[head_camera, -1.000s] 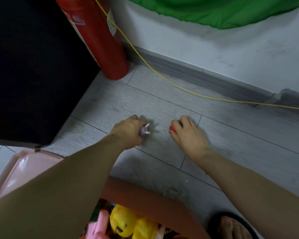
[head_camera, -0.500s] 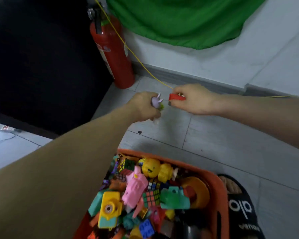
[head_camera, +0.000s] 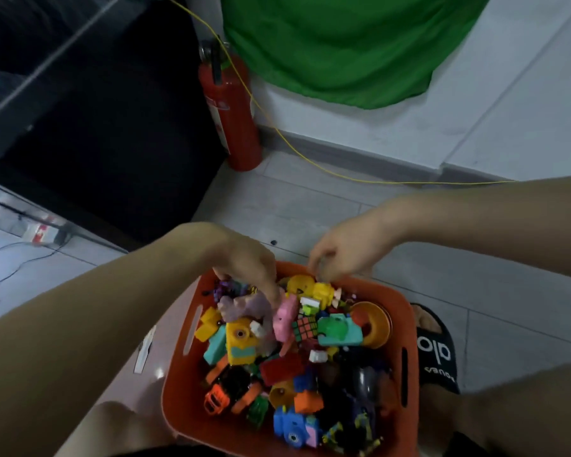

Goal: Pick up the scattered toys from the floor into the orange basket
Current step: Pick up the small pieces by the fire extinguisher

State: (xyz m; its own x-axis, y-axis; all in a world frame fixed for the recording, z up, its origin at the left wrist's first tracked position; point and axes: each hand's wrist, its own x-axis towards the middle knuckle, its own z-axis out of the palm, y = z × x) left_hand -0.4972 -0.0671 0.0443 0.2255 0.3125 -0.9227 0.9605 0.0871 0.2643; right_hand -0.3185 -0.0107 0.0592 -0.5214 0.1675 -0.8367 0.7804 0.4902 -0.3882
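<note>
The orange basket (head_camera: 409, 324) stands on the floor in front of me, piled with several colourful toys. My left hand (head_camera: 248, 265) hangs over its far left corner, fingers spread and pointing down. A pale purple toy animal (head_camera: 241, 306) lies blurred on the pile right under those fingers. My right hand (head_camera: 343, 255) hovers over the far rim with its fingers curled downward. The small red piece it carried is not visible, and motion blur hides what is inside the fingers.
A red fire extinguisher (head_camera: 234, 103) stands against the wall beside a black panel (head_camera: 96, 127). A yellow cord (head_camera: 310, 159) runs along the skirting. My foot in a black slipper (head_camera: 437, 351) is right of the basket. A pink lid (head_camera: 139, 374) lies to its left.
Both hands came back from the floor near the wall to above the basket. The purple toy has left my left hand and now rests on the pile. The red piece is out of sight.
</note>
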